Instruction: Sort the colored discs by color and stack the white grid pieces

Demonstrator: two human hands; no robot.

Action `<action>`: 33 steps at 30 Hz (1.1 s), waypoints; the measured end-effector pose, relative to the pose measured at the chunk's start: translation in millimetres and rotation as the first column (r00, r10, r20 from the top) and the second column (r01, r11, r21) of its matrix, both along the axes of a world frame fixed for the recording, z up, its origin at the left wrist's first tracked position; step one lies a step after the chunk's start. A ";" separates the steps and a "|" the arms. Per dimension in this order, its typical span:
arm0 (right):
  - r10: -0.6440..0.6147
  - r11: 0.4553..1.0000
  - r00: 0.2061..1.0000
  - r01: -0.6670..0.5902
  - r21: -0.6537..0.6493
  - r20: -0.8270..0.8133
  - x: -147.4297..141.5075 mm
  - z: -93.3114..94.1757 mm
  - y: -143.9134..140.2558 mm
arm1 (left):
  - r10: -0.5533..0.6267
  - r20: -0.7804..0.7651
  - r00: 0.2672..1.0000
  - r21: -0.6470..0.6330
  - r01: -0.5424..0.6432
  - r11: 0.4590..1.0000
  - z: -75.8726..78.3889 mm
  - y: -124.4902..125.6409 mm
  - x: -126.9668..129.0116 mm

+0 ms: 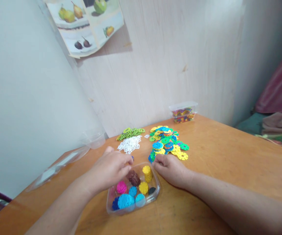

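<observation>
1. Orange-brown wood makes up the table (pixel 229 169) in front of me, pushed into a corner between a pale plain wall and a whitish wood-grain wall; a fruit poster (pixel 84 26) hangs crooked high on the left.
2. My left hand (pixel 110 169) reaches over the far left edge of a clear tray (pixel 156 192). Its fingers are curled together at the tips, and something small and dark blue shows just past them; whether I am gripping it, I cannot tell.
3. My right hand (pixel 171 169) rests knuckles-up on the table, touching the tray's far right corner. It is loosely clenched, and I cannot tell if anything is inside it.
4. Inside the tray sit stacks of notched plastic discs sorted by colour: a yellow stack (pixel 147 173) standing tallest, a brown stack (pixel 134 178), a pink one (pixel 121 187), and light blue ones (pixel 126 200) at the near end.
5. Just beyond my right hand lies a loose heap of mixed discs (pixel 166 140) in blue, yellow, green and orange.
6. To its left are a white pile (pixel 129 144) and, behind that, a green pile (pixel 131 132).
7. A lidded clear box (pixel 183 112) of coloured pieces stands against the wall.
8. Clear lids and an empty tub (pixel 94 138) lie along the left wall.
</observation>
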State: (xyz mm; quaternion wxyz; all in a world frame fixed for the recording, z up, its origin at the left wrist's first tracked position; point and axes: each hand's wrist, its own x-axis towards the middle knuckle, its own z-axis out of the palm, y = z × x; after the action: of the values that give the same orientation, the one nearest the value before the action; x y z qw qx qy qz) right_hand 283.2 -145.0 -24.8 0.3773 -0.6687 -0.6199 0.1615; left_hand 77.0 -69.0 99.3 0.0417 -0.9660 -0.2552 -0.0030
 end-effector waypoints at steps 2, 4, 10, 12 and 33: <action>0.011 1.000 1.000 -0.011 -0.002 -0.005 0.4 -0.4 -0.1 | 0.086 0.061 0.994 -0.010 -0.086 0.996 2.0 16.5 -9.5; 0.018 1.000 1.000 -0.018 -0.007 -0.013 0.9 0.0 -0.6 | 0.136 0.108 0.985 -0.048 -0.132 0.990 -2.9 35.9 -18.9; 0.027 1.000 0.999 -0.027 -0.007 -0.016 1.4 1.4 -1.4 | 0.230 0.155 0.961 -0.152 -0.207 0.966 -47.2 90.3 -38.8; 0.027 1.000 1.000 -0.027 -0.004 -0.012 1.1 0.4 -0.9 | 0.267 0.152 0.952 -0.195 -0.236 0.952 -62.3 102.8 -40.7; 0.033 0.999 0.999 -0.032 0.012 -0.028 0.7 -1.5 -0.7 | 0.393 0.036 0.919 -0.196 -0.380 0.904 -87.6 116.1 -21.8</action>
State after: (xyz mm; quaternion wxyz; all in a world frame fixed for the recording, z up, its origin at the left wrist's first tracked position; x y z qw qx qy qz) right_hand 283.9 -145.7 -26.3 0.3873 -0.6540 -0.6263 0.1733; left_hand 55.2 47.1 11.7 -0.0580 -0.8951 -0.4421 -0.0070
